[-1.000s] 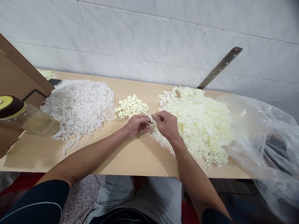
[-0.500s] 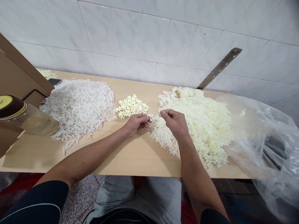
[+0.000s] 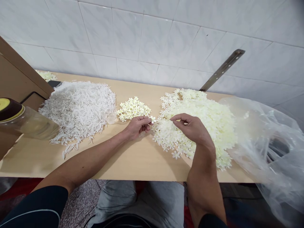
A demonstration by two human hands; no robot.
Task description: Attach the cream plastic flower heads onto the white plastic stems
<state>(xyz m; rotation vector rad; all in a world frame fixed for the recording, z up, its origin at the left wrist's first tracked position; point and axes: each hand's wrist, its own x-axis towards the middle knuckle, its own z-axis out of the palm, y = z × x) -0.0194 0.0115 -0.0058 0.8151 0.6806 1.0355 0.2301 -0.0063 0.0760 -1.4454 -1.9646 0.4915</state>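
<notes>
Between its thumb and fingertips my left hand (image 3: 140, 126) pinches a small white artificial flower (image 3: 153, 119) with a yellow centre. Just behind this hand is a small heap of pale yellow flowers with centres (image 3: 134, 108). My right hand (image 3: 193, 128) is over the left part of a large pile of cream-white flower petals (image 3: 213, 117), its thumb and index finger stretched out and slightly apart. Nothing shows between those fingertips. Farther left lies a big heap of thin white stem-like pieces (image 3: 83, 107).
A clear jar with a dark and yellow lid (image 3: 11, 109) stands at the left by a brown panel (image 3: 21, 69). On the right a clear plastic bag (image 3: 258, 126) hangs over the table edge. A metal strip (image 3: 222, 70) leans against the tiled wall (image 3: 128, 41).
My right hand has moved right, away from my left hand, and its fingers have straightened over the petal pile. My left hand stays in place; the flower in it now shows clearly.
</notes>
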